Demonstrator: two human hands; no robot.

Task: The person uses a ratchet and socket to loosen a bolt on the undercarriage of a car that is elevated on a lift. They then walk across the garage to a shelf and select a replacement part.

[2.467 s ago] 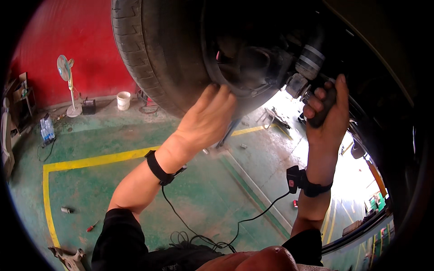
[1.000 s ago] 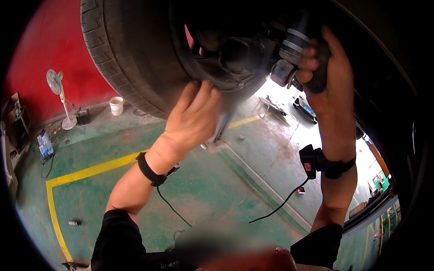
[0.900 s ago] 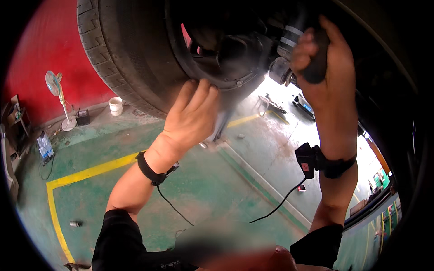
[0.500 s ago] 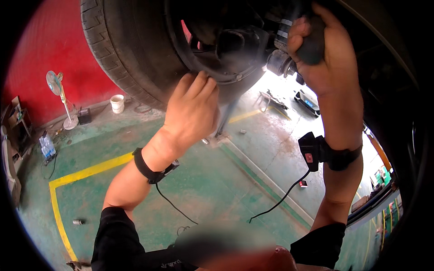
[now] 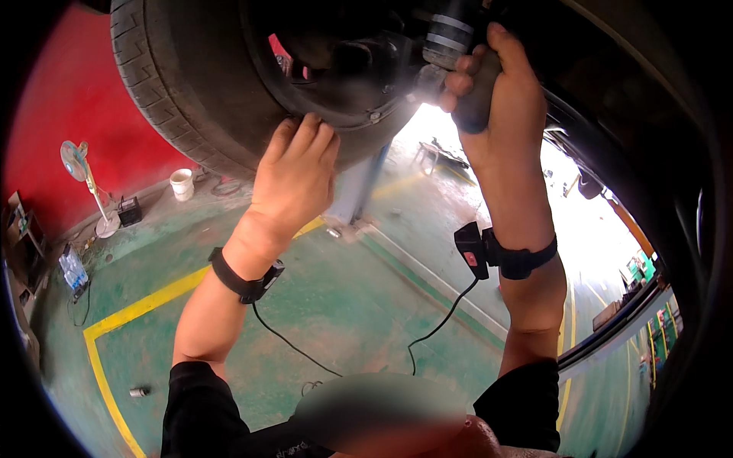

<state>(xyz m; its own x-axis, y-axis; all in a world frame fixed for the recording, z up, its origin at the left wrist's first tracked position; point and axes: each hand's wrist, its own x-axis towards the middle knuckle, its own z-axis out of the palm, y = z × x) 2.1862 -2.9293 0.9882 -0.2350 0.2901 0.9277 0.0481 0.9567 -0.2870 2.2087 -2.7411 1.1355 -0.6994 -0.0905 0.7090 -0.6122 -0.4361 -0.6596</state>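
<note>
Above me hangs a car wheel with a black tyre point(image 5: 191, 84), seen from its inner side. My left hand point(image 5: 298, 168) reaches up to it, fingers bent over the lower edge of the rim point(image 5: 355, 120). My right hand point(image 5: 508, 99) is closed around a dark, rounded handle-like object point(image 5: 477, 95); its upper part is hidden in shadow, and its kind cannot be told. Close beside those fingers is a dark cylindrical part with silver bands point(image 5: 449, 34). Whether it belongs to the held object is unclear. Straps with small black devices and cables sit on both forearms.
A standing fan point(image 5: 80, 164), a white bucket point(image 5: 182, 184) and a dark box point(image 5: 130, 210) stand by the red wall point(image 5: 69, 99). Wrapped bottles point(image 5: 73, 269) are at the left. A small metal cylinder point(image 5: 138, 392) lies on the green floor. Dark car bodywork point(image 5: 634, 99) overhangs the right.
The view has shifted, so wheel and surroundings sit further left. My right hand has come nearer the wheel with its dark object. My left hand stays at the rim.
</note>
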